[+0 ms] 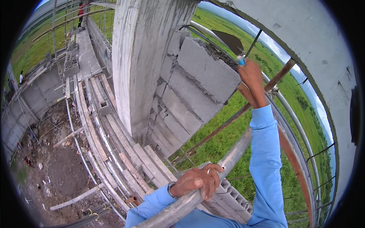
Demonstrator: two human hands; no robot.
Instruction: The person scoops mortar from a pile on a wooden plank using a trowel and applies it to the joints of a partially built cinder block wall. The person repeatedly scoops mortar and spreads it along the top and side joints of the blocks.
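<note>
My right hand point(251, 78) is raised at the upper right, its fingers closed round the handle of a trowel point(229, 41). A blue and white part shows at the top of the fist. The dark, pointed blade is just beyond the top of a concrete block wall point(203, 70), where rough mortar lies along the upper course. Lower down, my left hand point(201, 181), with a ring and a wristwatch, is wrapped over a thick grey pole point(171, 209) that slants up to the right. Nothing else shows in that hand.
A concrete column point(133, 57) stands left of the blocks; a concrete beam point(304, 34) hangs overhead. Scaffold planks point(102, 133) run along the left above rubble ground point(64, 171). Hollow blocks point(232, 197) sit by the left hand. Rusty bars point(281, 74) cross at right. Distant people stand at far left.
</note>
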